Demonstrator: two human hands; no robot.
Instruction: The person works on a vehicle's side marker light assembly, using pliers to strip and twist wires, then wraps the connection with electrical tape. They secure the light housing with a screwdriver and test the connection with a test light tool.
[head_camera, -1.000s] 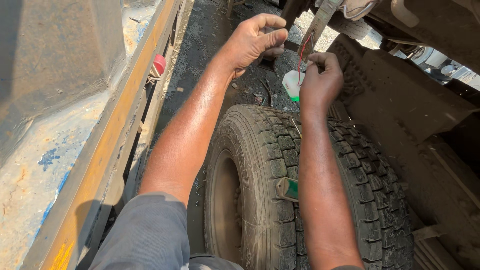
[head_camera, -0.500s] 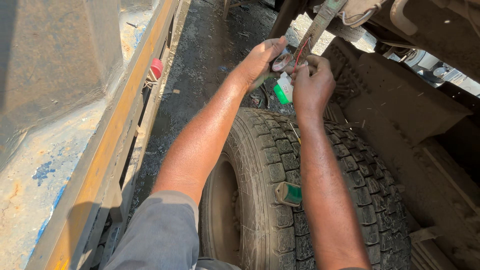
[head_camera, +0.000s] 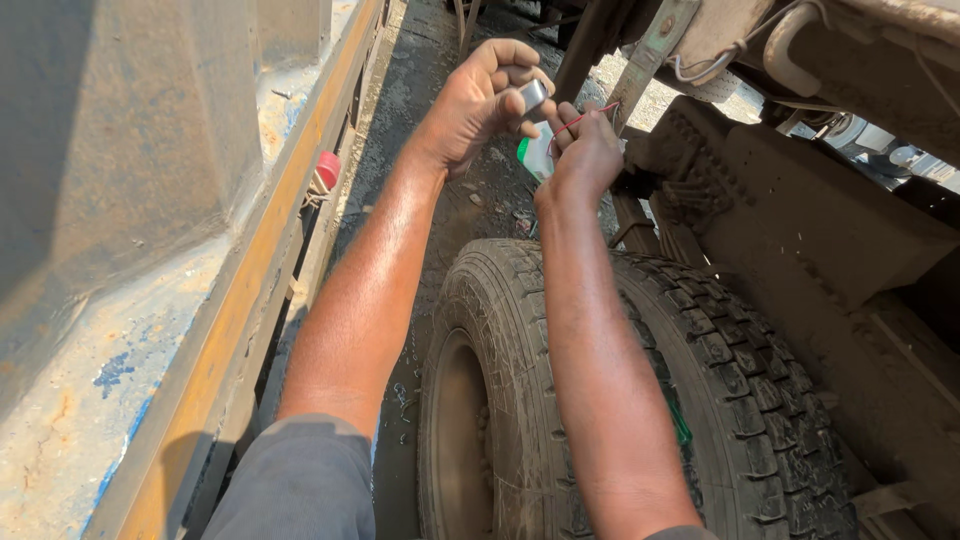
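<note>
- My left hand (head_camera: 485, 100) is closed around a small grey metal piece (head_camera: 534, 95), above the tyre (head_camera: 640, 400).
- My right hand (head_camera: 585, 150) pinches a thin red wire (head_camera: 585, 118) there, a white-green container (head_camera: 537, 155) just behind it.
- I judge I'm joining wire to piece; next calls for steady, fine fingertip alignment.

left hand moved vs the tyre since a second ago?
Yes. The left hand, open and raised a second ago, has closed round a small metal piece, nearer the right hand above the tyre.

White-green packet (head_camera: 536, 155) behind right hand (head_camera: 585, 155), partly hidden.
</note>
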